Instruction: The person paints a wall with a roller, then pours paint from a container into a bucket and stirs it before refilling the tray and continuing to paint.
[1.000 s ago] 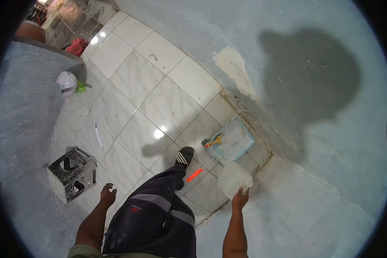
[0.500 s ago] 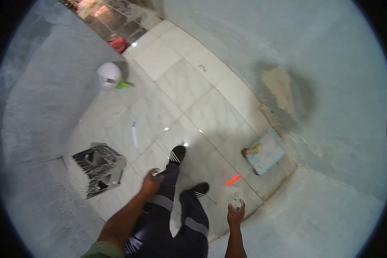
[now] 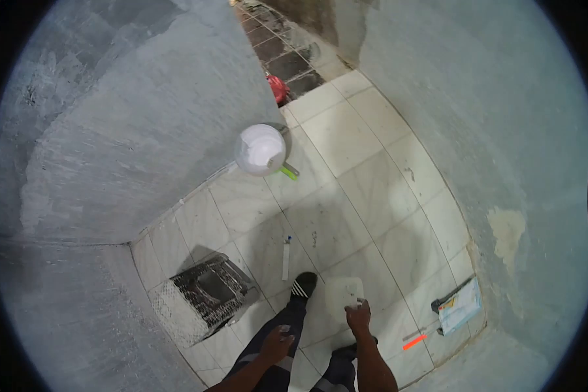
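My left hand [image 3: 277,344] is closed over my thigh, with a small pale item at its fingers that I cannot make out. My right hand [image 3: 358,316] grips the right edge of a pale, translucent, squarish container [image 3: 338,295], ahead of my shoes. A black shoe with white stripes [image 3: 304,285] stands just left of that container. On the tiles farther up lies a narrow white strip with a blue end [image 3: 285,261].
A white round tub [image 3: 261,149] stands by the left wall beside a green-handled tool [image 3: 290,172]. A dirty dark crate [image 3: 210,293] is at lower left. At right are a pale-blue packet [image 3: 460,308] and an orange-red strip [image 3: 414,342]. A red object [image 3: 277,89] is by the opening.
The view has swung left, so the floor items appear farther right. My right hand and the pale container are now closer to my left shoe. My left hand stays closed over my leg.
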The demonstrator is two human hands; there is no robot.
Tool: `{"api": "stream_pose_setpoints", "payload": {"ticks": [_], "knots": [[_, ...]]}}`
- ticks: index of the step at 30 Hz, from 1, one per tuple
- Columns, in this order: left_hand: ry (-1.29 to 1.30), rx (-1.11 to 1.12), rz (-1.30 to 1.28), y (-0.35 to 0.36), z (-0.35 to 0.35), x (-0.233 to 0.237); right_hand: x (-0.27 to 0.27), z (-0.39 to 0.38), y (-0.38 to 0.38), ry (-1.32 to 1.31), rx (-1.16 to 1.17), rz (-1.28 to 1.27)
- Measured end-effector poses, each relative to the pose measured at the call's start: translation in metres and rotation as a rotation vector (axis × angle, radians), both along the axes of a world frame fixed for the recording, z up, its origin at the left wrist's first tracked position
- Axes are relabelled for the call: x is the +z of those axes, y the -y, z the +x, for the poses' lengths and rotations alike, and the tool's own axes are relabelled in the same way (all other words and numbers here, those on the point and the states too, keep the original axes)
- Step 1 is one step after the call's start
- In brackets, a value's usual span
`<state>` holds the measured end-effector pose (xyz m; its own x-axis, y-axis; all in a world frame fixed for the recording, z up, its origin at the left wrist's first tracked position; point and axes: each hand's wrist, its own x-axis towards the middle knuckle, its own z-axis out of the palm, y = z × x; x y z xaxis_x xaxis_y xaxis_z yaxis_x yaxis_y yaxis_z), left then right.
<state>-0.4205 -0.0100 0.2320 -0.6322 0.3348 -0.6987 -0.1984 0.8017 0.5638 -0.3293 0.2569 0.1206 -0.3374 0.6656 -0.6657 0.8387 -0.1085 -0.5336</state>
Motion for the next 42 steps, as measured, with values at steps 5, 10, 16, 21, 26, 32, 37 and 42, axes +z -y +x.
{"api": "stream_pose_setpoints", "payload": {"ticks": [5,10,16,21,26,32,37,42], "knots": [[0.003,0.260,-0.187,0.059,-0.111,0.005,-0.048,-0.177,-0.040,-0.082,0.147,0.100],[-0.082,0.428,-0.117,0.109,-0.139,-0.021,-0.132,-0.335,-0.087,-0.225,0.318,0.363],[0.072,0.645,-0.104,0.146,-0.100,-0.051,-0.140,-0.489,-0.139,-0.290,0.342,0.303],[0.091,0.651,-0.179,0.167,-0.081,-0.069,-0.170,-0.566,-0.164,-0.432,0.437,0.459],[0.046,0.698,-0.177,0.180,-0.079,-0.082,-0.200,-0.593,-0.183,-0.463,0.380,0.268],[0.067,0.614,-0.091,0.136,-0.093,-0.070,-0.154,-0.515,-0.144,-0.542,0.473,0.676],[0.108,0.392,-0.131,0.068,-0.096,-0.057,-0.189,-0.281,-0.064,-0.221,0.389,0.507],[0.235,0.354,0.059,-0.004,-0.071,-0.054,-0.158,0.032,0.028,0.293,0.100,-0.074]]}}
